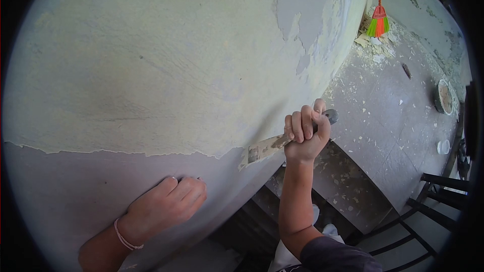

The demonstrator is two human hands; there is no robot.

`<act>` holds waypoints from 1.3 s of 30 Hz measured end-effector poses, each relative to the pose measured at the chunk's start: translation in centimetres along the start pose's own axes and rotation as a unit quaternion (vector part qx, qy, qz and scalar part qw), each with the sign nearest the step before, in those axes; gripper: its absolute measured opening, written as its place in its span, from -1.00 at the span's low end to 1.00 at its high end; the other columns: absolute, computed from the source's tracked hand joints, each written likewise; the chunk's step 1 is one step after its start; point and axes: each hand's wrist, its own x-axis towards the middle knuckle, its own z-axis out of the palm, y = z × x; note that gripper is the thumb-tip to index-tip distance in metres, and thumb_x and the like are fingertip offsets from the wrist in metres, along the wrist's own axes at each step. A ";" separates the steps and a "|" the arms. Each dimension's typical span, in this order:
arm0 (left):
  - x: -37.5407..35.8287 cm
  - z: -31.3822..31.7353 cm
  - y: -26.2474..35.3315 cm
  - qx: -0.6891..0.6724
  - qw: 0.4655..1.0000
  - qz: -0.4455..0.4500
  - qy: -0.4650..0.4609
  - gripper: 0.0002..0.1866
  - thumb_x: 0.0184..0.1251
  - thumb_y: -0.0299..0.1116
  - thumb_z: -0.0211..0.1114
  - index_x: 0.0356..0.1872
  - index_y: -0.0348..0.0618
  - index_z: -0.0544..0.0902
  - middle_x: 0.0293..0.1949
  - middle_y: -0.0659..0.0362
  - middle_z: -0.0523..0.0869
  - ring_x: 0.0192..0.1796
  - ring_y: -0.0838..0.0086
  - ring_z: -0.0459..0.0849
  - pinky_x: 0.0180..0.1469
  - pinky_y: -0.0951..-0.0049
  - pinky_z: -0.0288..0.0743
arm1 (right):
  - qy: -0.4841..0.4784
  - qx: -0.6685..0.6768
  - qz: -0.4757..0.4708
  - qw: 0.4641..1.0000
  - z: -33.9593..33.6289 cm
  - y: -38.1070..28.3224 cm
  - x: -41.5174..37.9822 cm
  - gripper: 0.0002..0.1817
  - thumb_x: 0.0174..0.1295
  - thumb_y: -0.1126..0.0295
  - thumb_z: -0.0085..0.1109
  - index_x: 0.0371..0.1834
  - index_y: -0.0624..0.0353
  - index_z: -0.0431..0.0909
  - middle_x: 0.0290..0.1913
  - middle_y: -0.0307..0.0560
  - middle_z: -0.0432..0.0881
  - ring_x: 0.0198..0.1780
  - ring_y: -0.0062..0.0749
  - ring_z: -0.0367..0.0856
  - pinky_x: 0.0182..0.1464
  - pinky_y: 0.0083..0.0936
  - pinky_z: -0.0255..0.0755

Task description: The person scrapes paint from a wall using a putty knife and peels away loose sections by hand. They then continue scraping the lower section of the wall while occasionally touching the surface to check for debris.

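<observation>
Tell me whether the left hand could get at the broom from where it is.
Probably not. The left hand is close to the wall, while the broom is well off across the littered floor, beyond the right hand and the wall's curve.

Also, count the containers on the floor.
2: a round tub by the far wall, and a smaller white cup nearer the black railing. More may be hidden behind the railing or in the dark edges.

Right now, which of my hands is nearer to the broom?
Your right. The right hand, gripping the scraper, is below the broom in view; the left hand is farther off, at the lower grey wall.
</observation>
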 end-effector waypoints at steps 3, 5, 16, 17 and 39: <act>-0.1 0.1 0.0 -0.005 1.000 0.001 0.005 -0.90 0.28 -0.32 0.23 -0.23 0.02 0.64 -0.29 0.36 0.50 -0.19 0.63 0.46 -0.22 0.57 0.27 | 0.019 -0.049 -0.032 0.998 0.9 0.9 -0.7 -0.97 0.33 0.39 0.01 -0.24 -0.02 0.38 -0.56 -0.26 0.25 -0.62 -0.56 0.24 -0.45 -0.49 0.28; -0.1 0.2 0.1 -0.007 1.000 -0.006 0.015 -0.90 0.27 -0.31 0.23 -0.24 0.02 0.63 -0.28 0.35 0.51 -0.19 0.61 0.46 -0.21 0.56 0.28 | 0.012 -0.139 -0.051 0.989 -0.7 1.1 -0.6 -0.86 0.52 0.27 0.01 -0.16 0.07 0.44 -0.38 -0.17 0.38 -0.40 -0.46 0.38 -0.21 -0.41 0.37; -0.3 -0.4 0.3 -0.024 0.999 -0.005 -0.022 -0.72 0.24 -0.33 0.28 -0.02 -0.01 0.67 -0.28 0.39 0.57 -0.12 0.63 0.57 -0.17 0.54 0.36 | 0.022 0.006 -0.149 0.989 -1.8 -2.3 -1.0 -0.80 0.60 0.22 -0.07 -0.18 0.04 0.45 -0.53 -0.26 0.39 -0.79 -0.62 0.17 -0.83 -0.60 0.12; -0.2 -0.4 0.2 -0.024 0.999 -0.003 -0.026 -0.72 0.24 -0.32 0.28 -0.02 -0.01 0.67 -0.28 0.39 0.57 -0.12 0.63 0.57 -0.18 0.54 0.36 | 0.013 0.017 -0.182 0.983 -2.0 -2.6 -1.0 -0.78 0.58 0.22 -0.04 -0.25 0.02 0.45 -0.61 -0.31 0.32 -0.81 -0.66 0.13 -0.85 -0.62 0.09; -0.1 -0.3 0.1 -0.020 1.000 -0.005 -0.023 -0.72 0.24 -0.33 0.29 -0.01 0.02 0.68 -0.32 0.40 0.53 -0.16 0.65 0.55 -0.23 0.57 0.31 | 0.231 -0.052 -0.105 0.966 1.5 0.6 -1.4 -0.72 0.46 0.40 -0.02 -0.46 -0.08 0.22 -0.71 -0.40 0.05 -0.80 -0.70 0.01 -0.81 -0.65 0.05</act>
